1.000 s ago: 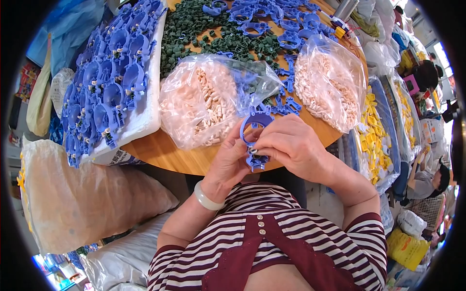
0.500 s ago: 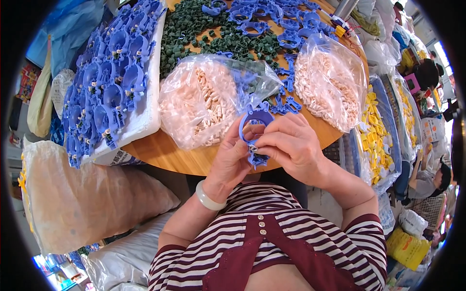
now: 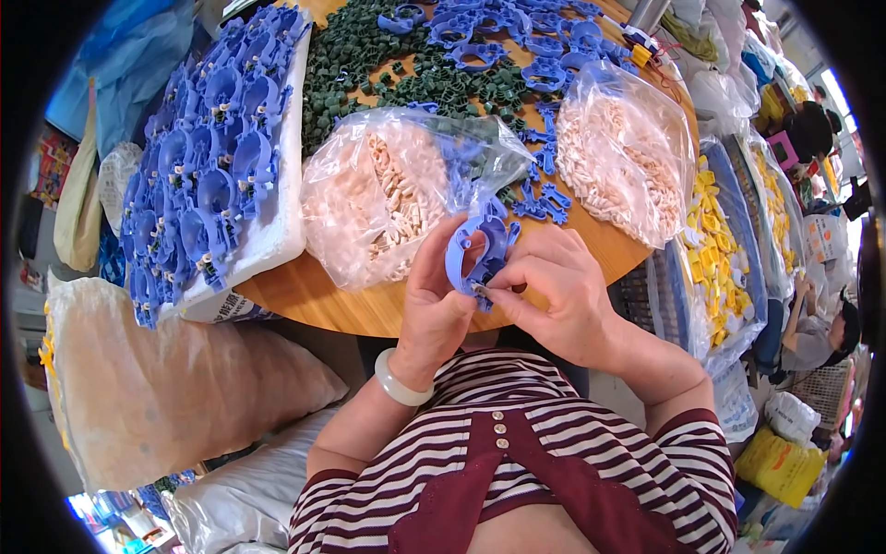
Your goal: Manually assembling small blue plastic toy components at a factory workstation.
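A blue plastic ring-shaped part (image 3: pixel 499 236) is held above the table's near edge. My left hand (image 3: pixel 432 294) grips its left side, thumb low on the ring. At its lower end my right hand (image 3: pixel 558 288) pinches with thumb and forefinger around a small piece whose kind I cannot make out. Just beyond my hands lies a clear plastic bag (image 3: pixel 351 198) of small pale peg-like pieces. Farther right is a second clear bag (image 3: pixel 620 171) of similar pieces. Loose blue parts (image 3: pixel 543 201) lie between the bags.
Many dark green pieces (image 3: pixel 346 55) cover the far part of the round wooden table (image 3: pixel 305 295). A white foam tray (image 3: pixel 288 217) at left carries rows of blue assemblies (image 3: pixel 217 189). Yellow parts (image 3: pixel 712 258) fill a bin at right. A large sack (image 3: pixel 175 383) stands at lower left.
The blue ring has turned and tilted in my left hand, its opening now facing more sideways. My right fingertips stay at its lower end.
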The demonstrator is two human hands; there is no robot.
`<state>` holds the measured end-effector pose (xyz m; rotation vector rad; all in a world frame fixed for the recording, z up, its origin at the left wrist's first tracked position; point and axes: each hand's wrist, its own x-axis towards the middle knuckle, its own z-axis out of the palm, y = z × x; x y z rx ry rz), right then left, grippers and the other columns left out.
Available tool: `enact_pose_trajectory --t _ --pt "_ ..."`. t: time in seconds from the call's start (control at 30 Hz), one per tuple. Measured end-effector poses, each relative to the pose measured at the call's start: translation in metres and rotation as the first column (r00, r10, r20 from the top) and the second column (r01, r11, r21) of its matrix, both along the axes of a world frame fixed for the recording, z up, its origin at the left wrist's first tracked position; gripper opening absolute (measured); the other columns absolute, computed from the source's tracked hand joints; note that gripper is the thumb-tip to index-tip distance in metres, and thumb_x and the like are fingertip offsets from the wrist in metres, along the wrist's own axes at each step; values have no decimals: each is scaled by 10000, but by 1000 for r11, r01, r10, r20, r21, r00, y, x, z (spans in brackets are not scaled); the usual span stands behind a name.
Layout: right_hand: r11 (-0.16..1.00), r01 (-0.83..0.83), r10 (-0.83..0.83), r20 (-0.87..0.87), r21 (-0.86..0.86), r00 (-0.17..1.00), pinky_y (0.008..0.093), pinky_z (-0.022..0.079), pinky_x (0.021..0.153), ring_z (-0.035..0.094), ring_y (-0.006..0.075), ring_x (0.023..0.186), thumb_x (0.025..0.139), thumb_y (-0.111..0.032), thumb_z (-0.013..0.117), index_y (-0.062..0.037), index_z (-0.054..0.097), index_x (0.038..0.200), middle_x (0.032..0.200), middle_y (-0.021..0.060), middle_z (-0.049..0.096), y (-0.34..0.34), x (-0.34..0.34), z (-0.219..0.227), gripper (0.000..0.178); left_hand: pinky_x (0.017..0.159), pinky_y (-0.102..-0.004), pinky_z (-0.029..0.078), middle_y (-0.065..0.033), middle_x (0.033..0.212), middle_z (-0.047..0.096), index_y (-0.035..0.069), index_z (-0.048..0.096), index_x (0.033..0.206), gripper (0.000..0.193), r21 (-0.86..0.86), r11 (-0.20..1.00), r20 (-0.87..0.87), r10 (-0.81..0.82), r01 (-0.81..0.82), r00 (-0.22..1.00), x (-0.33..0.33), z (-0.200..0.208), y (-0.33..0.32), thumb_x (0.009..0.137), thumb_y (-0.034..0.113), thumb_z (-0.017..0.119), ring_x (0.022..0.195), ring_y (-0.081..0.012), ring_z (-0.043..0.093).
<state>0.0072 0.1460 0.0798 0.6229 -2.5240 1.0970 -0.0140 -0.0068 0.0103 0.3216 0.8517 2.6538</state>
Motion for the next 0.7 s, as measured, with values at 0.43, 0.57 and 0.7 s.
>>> enact_pose_trajectory --t 0.43,0.57,0.7 --pt "999 -28 29 -44 33 999 340 370 596 521 219 655 646 -48 706 -86 584 708 706 27 562 -2 0 -4 142 971 -362 397 -105 1217 503 21 334 1335 798 -102 992 -145 64 -79 987 2 4 -1 689 180 774 1124 -237 504" --pt "998 -17 21 -66 52 998 332 376 605 528 216 656 648 -49 706 -80 589 705 694 27 565 -3 -1 0 134 982 -365 384 -93 1226 501 28 328 1342 796 -74 996 9 52 -51 999 4 -2 0 705 215 767 1138 -231 490" --pt "998 -31 35 69 -53 997 309 384 620 540 201 640 667 -53 708 -67 598 712 679 33 566 2 1 3 119 983 -365 380 -83 1223 501 37 323 1349 782 -63 997 -57 29 -33 998 2 2 0 722 215 755 1145 -233 484"
